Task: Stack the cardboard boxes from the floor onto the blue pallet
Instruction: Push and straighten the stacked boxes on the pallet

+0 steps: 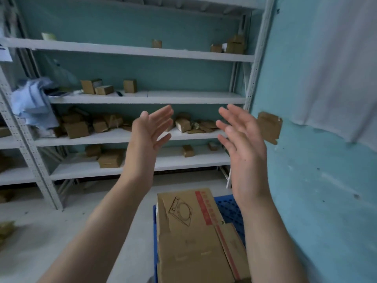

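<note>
Shelving (142, 97) ahead | box (191, 242) at blue pallet (230, 211) edge | left hand (146, 137), right hand (242, 144) spread

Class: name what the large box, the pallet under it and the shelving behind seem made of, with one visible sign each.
Large box: cardboard, matte brown; creased, with a torn edge.
Pallet: probably moulded plastic, uniform blue; grid of holes.
Shelving: likely painted metal, pale grey; perforated uprights.

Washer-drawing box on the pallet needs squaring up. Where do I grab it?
I'd clamp the cardboard box between flat palms on its two long sides, near the far end, coming down from above. It lies flat on the blue pallet, too wide for one hand, no handle showing. Both the left hand and right hand are empty.
</note>
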Tool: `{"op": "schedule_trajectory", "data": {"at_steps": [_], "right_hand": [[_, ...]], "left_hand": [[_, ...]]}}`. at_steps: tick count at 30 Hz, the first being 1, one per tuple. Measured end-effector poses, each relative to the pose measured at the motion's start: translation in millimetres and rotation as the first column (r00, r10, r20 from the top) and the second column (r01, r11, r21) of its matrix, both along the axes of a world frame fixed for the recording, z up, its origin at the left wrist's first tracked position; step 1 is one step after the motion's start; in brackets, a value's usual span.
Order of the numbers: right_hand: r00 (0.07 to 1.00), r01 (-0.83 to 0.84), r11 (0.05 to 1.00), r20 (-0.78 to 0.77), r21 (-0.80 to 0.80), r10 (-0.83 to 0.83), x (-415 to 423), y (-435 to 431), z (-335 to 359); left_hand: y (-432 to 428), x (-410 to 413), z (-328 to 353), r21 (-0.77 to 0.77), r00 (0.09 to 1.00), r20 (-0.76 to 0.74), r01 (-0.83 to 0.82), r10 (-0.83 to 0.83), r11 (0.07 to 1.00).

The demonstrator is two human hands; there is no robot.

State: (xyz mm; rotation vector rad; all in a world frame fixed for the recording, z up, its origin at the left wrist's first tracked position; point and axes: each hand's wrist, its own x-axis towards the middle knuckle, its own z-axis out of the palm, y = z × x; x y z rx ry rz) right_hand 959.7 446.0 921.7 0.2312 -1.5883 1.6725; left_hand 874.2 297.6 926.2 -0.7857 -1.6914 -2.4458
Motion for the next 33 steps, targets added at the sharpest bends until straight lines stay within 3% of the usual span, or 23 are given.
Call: {"op": "schedule_trajectory", "data": {"at_steps": [5, 10, 17, 22, 33], "right_hand": [[0.999, 0.048, 0.999, 0.019, 0.004, -0.048, -12, -26, -2], [0.986, 0.165, 0.986, 0.021, 0.018, -0.165, -64, -53, -5], [0.915, 0.399, 0.917, -0.053, -0.012, -0.399, -175, -136, 1], [0.828, 0.56, 0.828, 0.0, 0.027, -0.56, -202, -176, 5], [0.774, 0.625, 0.779, 0.082, 0.053, -0.627, -280, -194, -11]], "left_hand": [[-25, -23, -4, 0.034, 0.999, 0.013, 0.036, -0.037, 0.999], [-54, -103, -8, 0.028, 0.996, -0.001, 0.088, -0.088, 0.996], [-86, -226, -6, 0.001, 0.932, -0.059, 0.359, -0.358, 0.933], [-98, -276, 2, 0.032, 0.843, -0.033, 0.537, -0.536, 0.843], [-114, -361, -17, 0.031, 0.778, -0.03, 0.628, -0.627, 0.778]]}}
